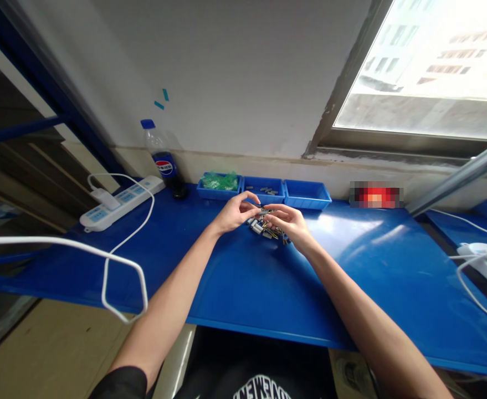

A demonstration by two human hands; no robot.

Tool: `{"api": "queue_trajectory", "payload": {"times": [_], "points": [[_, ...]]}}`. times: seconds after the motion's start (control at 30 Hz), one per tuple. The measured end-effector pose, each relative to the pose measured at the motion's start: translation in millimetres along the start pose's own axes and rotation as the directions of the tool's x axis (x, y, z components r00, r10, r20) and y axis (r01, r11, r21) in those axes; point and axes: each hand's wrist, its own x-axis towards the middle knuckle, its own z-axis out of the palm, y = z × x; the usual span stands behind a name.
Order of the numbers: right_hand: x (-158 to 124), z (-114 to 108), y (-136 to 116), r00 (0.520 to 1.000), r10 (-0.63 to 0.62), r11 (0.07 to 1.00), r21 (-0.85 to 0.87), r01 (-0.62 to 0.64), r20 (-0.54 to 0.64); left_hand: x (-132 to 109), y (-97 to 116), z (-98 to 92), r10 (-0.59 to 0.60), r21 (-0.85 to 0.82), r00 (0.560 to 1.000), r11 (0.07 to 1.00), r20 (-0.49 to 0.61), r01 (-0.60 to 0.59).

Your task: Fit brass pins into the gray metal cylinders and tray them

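Observation:
Both my hands meet over a small heap of little metal parts (263, 228) on the blue worktop (235, 277). My left hand (235, 211) has its fingers curled in a pinch on a small metal part (263, 211) held between the two hands. My right hand (290, 220) pinches the same part from the other side, its fingers bent over the heap. The part is too small to name.
Three blue trays stand along the wall: one with green pieces (219, 185), one with a few metal parts (263, 190), one bare (307, 194). A cola bottle (162, 159) and a white power strip (121, 201) with its cable (106, 260) lie at left. Another power strip (484, 263) is at right.

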Motion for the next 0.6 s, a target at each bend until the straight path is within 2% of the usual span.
{"api": "queue_trajectory", "payload": {"times": [0.2,0.33,0.43,0.53,0.6], "points": [[1,0,0,1.000,-0.011,0.999,-0.041,0.011,-0.012,0,0,2.8,0.010,0.047,0.999,0.999,0.033,-0.011],[4,-4,6,0.996,-0.022,0.996,-0.093,0.014,-0.084,-2,-4,-4.0,0.028,0.295,0.999,0.955,-0.015,-0.022],[5,-8,8,0.991,-0.083,0.996,-0.037,0.079,-0.103,-3,-10,-12.7,0.042,0.476,0.999,0.879,-0.014,-0.030],[4,-11,5,0.979,-0.185,0.981,0.039,0.189,-0.087,-4,-15,-18.7,0.040,0.555,0.999,0.831,0.011,-0.039],[4,-12,3,0.973,-0.211,0.976,0.036,0.215,-0.091,-4,-16,-19.7,0.046,0.586,0.999,0.809,0.021,-0.050]]}}
